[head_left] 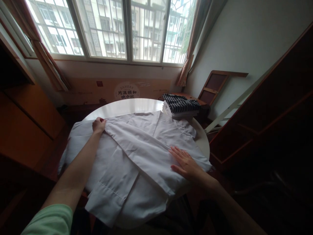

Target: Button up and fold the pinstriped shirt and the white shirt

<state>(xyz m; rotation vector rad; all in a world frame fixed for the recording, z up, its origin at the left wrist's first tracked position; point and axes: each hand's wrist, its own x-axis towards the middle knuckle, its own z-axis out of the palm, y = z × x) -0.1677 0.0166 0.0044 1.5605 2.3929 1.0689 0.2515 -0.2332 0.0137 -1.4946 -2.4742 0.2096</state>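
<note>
A white garment (pixel 144 143) lies spread over a round white table (pixel 127 105), with a sleeve or cuff hanging past the near edge. At its upper left, my left hand (pixel 99 125) is closed on the fabric with the fingertips pinched. My right hand (pixel 184 161) rests flat on the right part of the cloth, fingers spread. More white fabric lies under the garment at the left.
A folded stack with a black-and-white striped cloth (pixel 181 103) on top sits at the table's back right. Behind are a window (pixel 107 29), curtains and a wooden chair (pixel 212 86). A dark red wooden panel (pixel 264 120) leans at the right.
</note>
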